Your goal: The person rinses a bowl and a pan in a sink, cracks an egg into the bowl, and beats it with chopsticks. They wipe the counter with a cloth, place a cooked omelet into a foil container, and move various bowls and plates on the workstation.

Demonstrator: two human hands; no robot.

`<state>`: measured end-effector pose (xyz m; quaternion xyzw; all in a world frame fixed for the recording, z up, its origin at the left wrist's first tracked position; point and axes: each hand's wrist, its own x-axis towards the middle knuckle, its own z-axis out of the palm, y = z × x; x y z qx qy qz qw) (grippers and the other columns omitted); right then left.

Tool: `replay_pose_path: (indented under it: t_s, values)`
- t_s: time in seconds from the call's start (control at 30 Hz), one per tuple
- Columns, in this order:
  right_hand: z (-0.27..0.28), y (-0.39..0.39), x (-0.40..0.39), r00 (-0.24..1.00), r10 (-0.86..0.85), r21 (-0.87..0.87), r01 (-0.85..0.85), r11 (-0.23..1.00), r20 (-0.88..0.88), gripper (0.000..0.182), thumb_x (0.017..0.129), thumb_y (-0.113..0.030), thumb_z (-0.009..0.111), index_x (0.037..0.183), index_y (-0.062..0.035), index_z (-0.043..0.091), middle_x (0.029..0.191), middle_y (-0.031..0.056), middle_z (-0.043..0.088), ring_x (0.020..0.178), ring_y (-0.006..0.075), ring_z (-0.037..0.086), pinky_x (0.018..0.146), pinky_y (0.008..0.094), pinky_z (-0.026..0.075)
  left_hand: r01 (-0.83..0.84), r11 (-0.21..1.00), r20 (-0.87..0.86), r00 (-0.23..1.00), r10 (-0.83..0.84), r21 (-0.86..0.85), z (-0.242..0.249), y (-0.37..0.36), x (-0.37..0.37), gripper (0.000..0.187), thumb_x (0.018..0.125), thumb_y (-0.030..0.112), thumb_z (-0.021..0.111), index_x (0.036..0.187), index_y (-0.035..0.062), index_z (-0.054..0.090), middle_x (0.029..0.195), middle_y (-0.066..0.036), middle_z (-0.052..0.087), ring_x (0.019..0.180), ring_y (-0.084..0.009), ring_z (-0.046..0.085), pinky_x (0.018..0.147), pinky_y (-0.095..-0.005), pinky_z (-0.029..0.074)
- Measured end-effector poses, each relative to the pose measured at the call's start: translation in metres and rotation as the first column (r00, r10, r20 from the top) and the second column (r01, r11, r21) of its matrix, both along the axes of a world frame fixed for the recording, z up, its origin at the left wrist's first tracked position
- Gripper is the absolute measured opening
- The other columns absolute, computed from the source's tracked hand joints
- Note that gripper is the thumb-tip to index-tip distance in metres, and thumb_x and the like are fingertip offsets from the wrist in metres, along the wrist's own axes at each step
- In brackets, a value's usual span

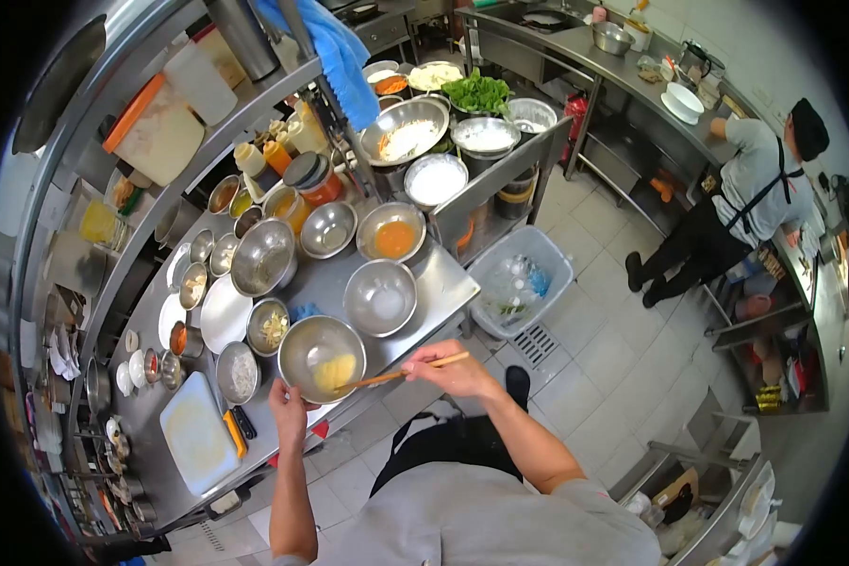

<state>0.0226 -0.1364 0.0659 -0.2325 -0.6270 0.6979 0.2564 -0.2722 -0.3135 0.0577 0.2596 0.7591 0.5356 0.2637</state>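
My left hand [290, 407] grips the near rim of a steel mixing bowl [300, 341], which is tilted at the table's front edge. A pale yellow, batter-like mixture [336, 372] lies in the bottom of the bowl. Wooden chopsticks [385, 378] are pinched in my right hand [455, 370], with their tips in the yellow mixture. Just beyond sits a steel bowl [380, 294], and behind it another bowl [393, 215] holds orange liquid. On the left are a bowl of white powder [239, 372] and a bowl of yellowish strips [271, 326].
A white cutting board [198, 436] lies left, beside a yellow-handled knife [235, 434] and a black-handled one [244, 422]. A plastic bin [557, 274] stands on the floor beyond the table end. A co-worker [747, 203] stands at the far right counter. Shelves [283, 80] overhang the table.
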Motion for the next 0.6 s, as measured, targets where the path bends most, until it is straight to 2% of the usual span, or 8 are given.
replay_pose_path:
  t_s: [0.03, 0.17, 0.27, 0.3, 0.4, 0.43, 0.57, 0.6]
  values:
    - [0.006, 0.011, 0.003, 0.999, -0.04, -0.109, 0.038, 0.993, -0.017, 0.021, 0.091, -0.02, 0.063, 0.095, -0.0002, 0.069, 0.077, 0.0045, 0.07, 0.069, 0.0083, 0.061, 0.064, 0.0245, 0.049, -0.027, 1.0, 0.028, 0.999, 0.027, 0.009, 0.003, 0.006, 0.005, 0.008, 0.091, 0.006, 0.047, 0.084, 0.0019, 0.048, 0.077, -0.008, 0.058, 0.06, -0.0162, 0.062, 0.048, -0.0292, 0.058]
    - [0.011, 0.061, 0.027, 0.989, 0.142, 0.101, -0.144, 0.984, 0.026, 0.02, 0.09, -0.019, 0.062, 0.093, -0.0005, 0.068, 0.077, 0.0054, 0.07, 0.069, 0.0103, 0.062, 0.063, 0.0257, 0.049, -0.116, 0.993, 0.054, 0.992, 0.116, -0.003, 0.009, 0.026, 0.048, 0.008, 0.092, 0.006, 0.046, 0.086, 0.0014, 0.048, 0.079, -0.008, 0.058, 0.059, -0.016, 0.062, 0.047, -0.0281, 0.057]
    - [0.022, 0.094, 0.041, 0.999, -0.004, 0.012, 0.004, 1.0, -0.04, 0.02, 0.09, -0.019, 0.062, 0.092, -0.0009, 0.069, 0.076, 0.0048, 0.069, 0.067, 0.0106, 0.062, 0.063, 0.0265, 0.048, -0.167, 0.986, 0.047, 0.985, 0.167, -0.012, 0.016, 0.055, 0.085, 0.008, 0.092, 0.005, 0.046, 0.086, 0.0015, 0.048, 0.08, -0.009, 0.057, 0.058, -0.0159, 0.062, 0.046, -0.0277, 0.057]
    - [0.03, 0.109, 0.051, 0.984, 0.077, 0.214, -0.111, 0.971, 0.16, 0.02, 0.09, -0.019, 0.061, 0.091, -0.0007, 0.069, 0.075, 0.0046, 0.069, 0.066, 0.0103, 0.062, 0.062, 0.0269, 0.048, -0.184, 0.983, 0.053, 0.981, 0.184, -0.007, 0.018, 0.065, 0.098, 0.008, 0.092, 0.005, 0.046, 0.085, 0.0017, 0.048, 0.08, -0.008, 0.057, 0.058, -0.0159, 0.062, 0.045, -0.0276, 0.057]
    - [0.033, 0.132, 0.066, 0.976, 0.216, 0.113, -0.211, 0.971, -0.03, 0.02, 0.09, -0.018, 0.061, 0.091, -0.0004, 0.069, 0.076, 0.005, 0.07, 0.067, 0.0105, 0.063, 0.062, 0.0271, 0.049, -0.224, 0.974, 0.08, 0.972, 0.222, 0.013, 0.007, 0.081, 0.119, 0.009, 0.092, 0.006, 0.047, 0.084, 0.0022, 0.047, 0.079, -0.008, 0.056, 0.058, -0.0162, 0.062, 0.046, -0.0278, 0.057]
    - [0.036, 0.14, 0.069, 0.987, 0.159, 0.02, -0.16, 0.987, 0.031, 0.019, 0.09, -0.017, 0.061, 0.09, -0.0001, 0.069, 0.077, 0.0064, 0.07, 0.068, 0.0111, 0.064, 0.065, 0.0263, 0.05, -0.237, 0.971, 0.091, 0.968, 0.234, 0.025, 0.002, 0.084, 0.124, 0.009, 0.092, 0.006, 0.047, 0.083, 0.0024, 0.046, 0.078, -0.008, 0.056, 0.058, -0.0163, 0.062, 0.046, -0.0279, 0.057]
    - [0.039, 0.166, 0.084, 0.948, 0.316, 0.11, -0.318, 0.941, 0.037, 0.019, 0.09, -0.017, 0.061, 0.091, -0.0001, 0.069, 0.075, 0.005, 0.07, 0.066, 0.0097, 0.062, 0.065, 0.0266, 0.05, -0.301, 0.954, 0.076, 0.951, 0.3, 0.0, 0.008, 0.105, 0.148, 0.011, 0.091, 0.007, 0.048, 0.081, 0.0033, 0.045, 0.078, -0.008, 0.055, 0.058, -0.0168, 0.062, 0.048, -0.0293, 0.058]
    - [0.043, 0.172, 0.086, 0.965, 0.254, 0.121, -0.259, 0.958, 0.058, 0.019, 0.09, -0.017, 0.061, 0.091, 0.0, 0.069, 0.074, 0.0049, 0.07, 0.066, 0.0099, 0.062, 0.064, 0.0269, 0.05, -0.314, 0.949, 0.083, 0.946, 0.313, 0.003, 0.009, 0.109, 0.151, 0.012, 0.091, 0.007, 0.049, 0.081, 0.0035, 0.045, 0.077, -0.007, 0.055, 0.058, -0.0167, 0.062, 0.048, -0.0291, 0.057]
